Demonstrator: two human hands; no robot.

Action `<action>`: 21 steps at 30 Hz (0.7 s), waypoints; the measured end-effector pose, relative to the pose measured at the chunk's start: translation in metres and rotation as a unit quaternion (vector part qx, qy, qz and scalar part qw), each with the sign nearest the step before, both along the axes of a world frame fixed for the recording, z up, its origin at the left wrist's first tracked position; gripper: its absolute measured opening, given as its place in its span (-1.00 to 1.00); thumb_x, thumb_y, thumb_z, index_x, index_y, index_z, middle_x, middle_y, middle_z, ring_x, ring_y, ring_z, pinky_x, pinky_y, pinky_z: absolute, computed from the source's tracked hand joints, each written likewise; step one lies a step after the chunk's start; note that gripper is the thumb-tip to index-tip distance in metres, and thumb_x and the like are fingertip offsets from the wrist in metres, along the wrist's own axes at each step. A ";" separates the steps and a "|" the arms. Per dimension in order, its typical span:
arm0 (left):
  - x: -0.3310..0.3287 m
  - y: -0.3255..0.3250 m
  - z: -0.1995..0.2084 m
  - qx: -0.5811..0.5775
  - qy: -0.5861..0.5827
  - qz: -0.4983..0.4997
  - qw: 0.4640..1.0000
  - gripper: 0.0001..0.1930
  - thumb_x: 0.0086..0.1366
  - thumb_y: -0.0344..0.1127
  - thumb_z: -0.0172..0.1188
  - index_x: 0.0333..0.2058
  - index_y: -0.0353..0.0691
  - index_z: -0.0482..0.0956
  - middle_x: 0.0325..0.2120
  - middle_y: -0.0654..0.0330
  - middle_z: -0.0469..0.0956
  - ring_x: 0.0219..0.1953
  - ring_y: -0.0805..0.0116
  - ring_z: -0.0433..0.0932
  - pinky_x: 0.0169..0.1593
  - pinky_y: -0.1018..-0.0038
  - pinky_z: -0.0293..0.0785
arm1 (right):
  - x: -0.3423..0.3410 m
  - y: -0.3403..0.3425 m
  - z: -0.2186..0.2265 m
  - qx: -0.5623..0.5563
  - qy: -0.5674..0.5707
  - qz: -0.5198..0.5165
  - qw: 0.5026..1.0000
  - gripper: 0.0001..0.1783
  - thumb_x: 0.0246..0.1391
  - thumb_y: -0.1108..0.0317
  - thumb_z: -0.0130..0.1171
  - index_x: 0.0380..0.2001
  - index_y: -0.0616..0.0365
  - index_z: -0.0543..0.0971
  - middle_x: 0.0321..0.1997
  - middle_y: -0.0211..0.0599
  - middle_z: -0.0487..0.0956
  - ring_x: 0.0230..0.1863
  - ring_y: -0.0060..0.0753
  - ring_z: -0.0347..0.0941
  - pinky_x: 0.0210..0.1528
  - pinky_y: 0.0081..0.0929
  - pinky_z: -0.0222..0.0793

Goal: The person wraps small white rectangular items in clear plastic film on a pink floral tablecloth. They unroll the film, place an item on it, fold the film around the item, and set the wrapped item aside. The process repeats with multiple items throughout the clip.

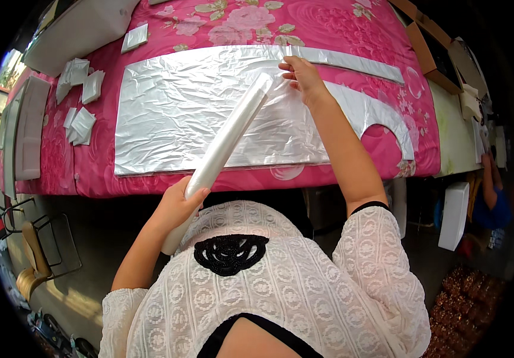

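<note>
"While the left hand (180, 206) grips the whitish roll (227, 139) at 8 o'clock in the head view, what of the right hand (306, 77)?"

"At 1 o'clock, fingers bent over the silvery sheet (161, 113); whether they pinch it, I cannot tell."

"Roll's position?"

"Slanting from 8 to 12 o'clock, upper end over the sheet, near the right hand. White packets (92, 87): 10 o'clock, on pink floral cloth (99, 173)."

Here's the long, glossy white plastic roll (228, 138), slanting over the near edge of the desk (93, 170), upper end over a crinkled silvery plastic sheet (167, 107), spread flat, curved notch towards the right edge!
</note>
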State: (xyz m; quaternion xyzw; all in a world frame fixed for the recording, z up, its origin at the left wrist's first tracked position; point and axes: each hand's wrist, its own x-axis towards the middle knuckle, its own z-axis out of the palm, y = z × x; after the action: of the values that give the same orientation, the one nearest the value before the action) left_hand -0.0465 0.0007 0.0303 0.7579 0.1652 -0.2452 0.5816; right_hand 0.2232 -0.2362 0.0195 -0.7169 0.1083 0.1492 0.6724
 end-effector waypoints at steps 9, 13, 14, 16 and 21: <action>-0.016 0.008 -0.015 0.045 0.021 -0.010 0.999 -0.65 0.20 -0.14 0.17 -0.23 -0.34 0.47 -0.59 0.21 0.51 -0.55 0.50 0.49 -0.42 0.50 0.42 | -0.011 0.007 -0.001 -0.098 0.066 0.305 0.945 -0.61 0.06 0.04 0.15 -0.30 0.18 0.55 -0.43 -0.50 0.50 -0.56 -0.75 0.32 -0.56 -0.77 0.13; -0.015 0.006 -0.010 0.073 0.008 -0.017 0.997 -0.65 0.19 -0.14 0.18 -0.25 -0.35 0.47 -0.59 0.20 0.52 -0.54 0.48 0.50 -0.41 0.50 0.43 | -0.014 0.007 0.000 -0.099 0.077 0.334 0.934 -0.68 0.06 0.09 0.18 -0.37 0.16 0.55 -0.52 -0.54 0.48 -0.56 -0.76 0.32 -0.55 -0.77 0.15; -0.016 0.006 -0.010 0.071 0.013 -0.015 0.997 -0.64 0.18 -0.13 0.18 -0.24 -0.35 0.47 -0.58 0.17 0.53 -0.53 0.46 0.51 -0.39 0.48 0.43 | -0.015 0.006 0.000 -0.086 0.083 0.343 0.932 -0.71 0.06 0.12 0.19 -0.39 0.15 0.55 -0.53 -0.54 0.48 -0.56 -0.76 0.32 -0.54 -0.76 0.16; -0.016 0.006 -0.012 0.067 0.025 -0.014 0.997 -0.63 0.17 -0.12 0.19 -0.24 -0.36 0.48 -0.55 0.12 0.54 -0.50 0.41 0.53 -0.36 0.45 0.44 | -0.012 0.000 -0.009 -0.053 0.071 0.374 0.923 -0.78 0.06 0.20 0.19 -0.39 0.14 0.56 -0.52 -0.53 0.49 -0.55 -0.75 0.33 -0.52 -0.75 0.18; -0.019 0.002 -0.011 0.132 -0.011 -0.041 0.990 -0.56 0.12 -0.08 0.23 -0.21 -0.38 0.48 -0.45 -0.02 0.57 -0.38 0.26 0.55 -0.26 0.38 0.44 | -0.017 -0.003 -0.014 -0.037 0.009 0.362 0.931 -0.84 0.07 0.30 0.18 -0.40 0.17 0.56 -0.53 -0.51 0.48 -0.52 -0.72 0.34 -0.48 -0.73 0.23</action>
State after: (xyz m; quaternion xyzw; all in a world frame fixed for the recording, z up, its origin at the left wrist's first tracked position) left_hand -0.0652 0.0026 0.0194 0.8369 0.1583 -0.2362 0.4677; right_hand 0.2058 -0.2390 0.0054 -0.7301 -0.1474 0.3851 0.5449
